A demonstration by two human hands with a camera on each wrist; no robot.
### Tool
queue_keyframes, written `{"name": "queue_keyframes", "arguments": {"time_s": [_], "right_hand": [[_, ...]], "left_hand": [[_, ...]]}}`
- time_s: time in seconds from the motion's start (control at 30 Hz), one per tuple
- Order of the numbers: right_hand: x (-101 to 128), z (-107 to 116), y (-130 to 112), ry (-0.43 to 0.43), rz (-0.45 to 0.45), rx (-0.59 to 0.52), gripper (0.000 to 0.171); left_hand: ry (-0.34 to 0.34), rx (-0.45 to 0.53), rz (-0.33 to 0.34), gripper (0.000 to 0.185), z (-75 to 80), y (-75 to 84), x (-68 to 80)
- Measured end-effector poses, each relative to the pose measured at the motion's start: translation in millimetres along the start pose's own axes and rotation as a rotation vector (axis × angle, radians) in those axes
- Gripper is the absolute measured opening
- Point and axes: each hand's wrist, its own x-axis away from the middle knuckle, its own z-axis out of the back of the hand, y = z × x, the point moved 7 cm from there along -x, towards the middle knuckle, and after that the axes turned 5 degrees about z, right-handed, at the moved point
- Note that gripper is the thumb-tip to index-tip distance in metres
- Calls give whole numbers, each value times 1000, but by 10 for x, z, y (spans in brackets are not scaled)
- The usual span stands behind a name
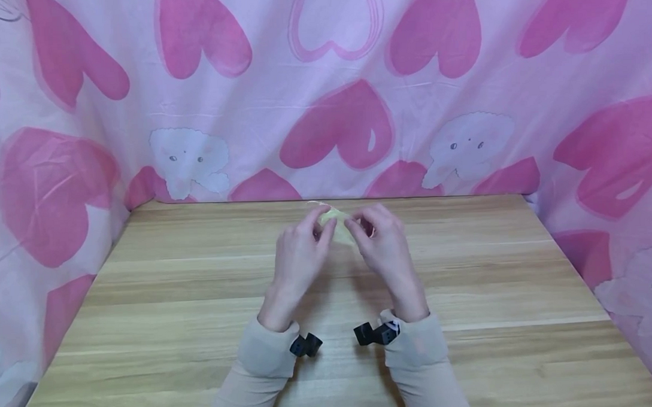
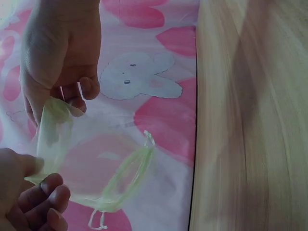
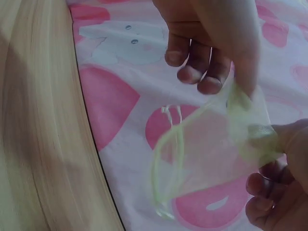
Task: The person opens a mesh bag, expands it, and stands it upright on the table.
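Observation:
A small, sheer yellow-green drawstring pouch (image 1: 337, 224) is stretched between the two hands above the far part of the table. The left hand (image 1: 302, 249) pinches one corner between thumb and forefinger, its other fingers curled below; that hand (image 2: 31, 195) is at lower left in the left wrist view. An opposite corner is pinched by the right hand (image 1: 384, 243), which shows at lower right in the right wrist view (image 3: 284, 168). The pouch's gathered drawstring end (image 2: 127, 178) points away from the fingers, with white cord loops (image 3: 172, 113) at its sides. It looks flat and see-through.
A wood-grain table (image 1: 174, 328) lies beneath both forearms. Around its back and sides hangs a pink curtain (image 1: 268, 97) printed with hearts and white cartoon animals. Small black cameras (image 1: 376, 333) sit on the inner side of each sleeved wrist.

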Motion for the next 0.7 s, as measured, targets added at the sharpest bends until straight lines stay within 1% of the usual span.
{"name": "queue_keyframes", "arguments": {"time_s": [0.07, 0.13, 0.2, 0.27, 0.33, 0.4, 0.5, 0.57, 0.63, 0.7], "right_hand": [[5, -35, 11, -44, -11, 8, 13], [14, -66, 37, -86, -51, 22, 19], [26, -86, 71, -124, -110, 43, 20], [40, -92, 115, -152, -176, 55, 18], [57, -100, 151, -183, -253, 29, 18], [82, -129, 190, -221, -338, -67, 23], [132, -200, 224, -279, -469, -269, 30], [163, -242, 238, -299, -543, -385, 35], [185, -272, 242, -317, -591, -457, 37], [206, -289, 244, -330, -637, -500, 39]], "left_hand": [[-2, 21, 7, 25, -3, -9, -4], [5, 51, 16, 25, 0, -15, -7], [22, 76, 15, 25, 12, -12, -10], [42, 93, 6, 26, 28, -4, -12], [60, 104, -5, 27, 39, 4, -14], [70, 112, -13, 27, 39, 7, -16], [78, 122, -19, 27, 33, 7, -16], [87, 127, -24, 27, 34, 6, -15], [96, 135, -28, 28, 39, 6, -13], [106, 141, -35, 28, 46, 7, -12]]}}
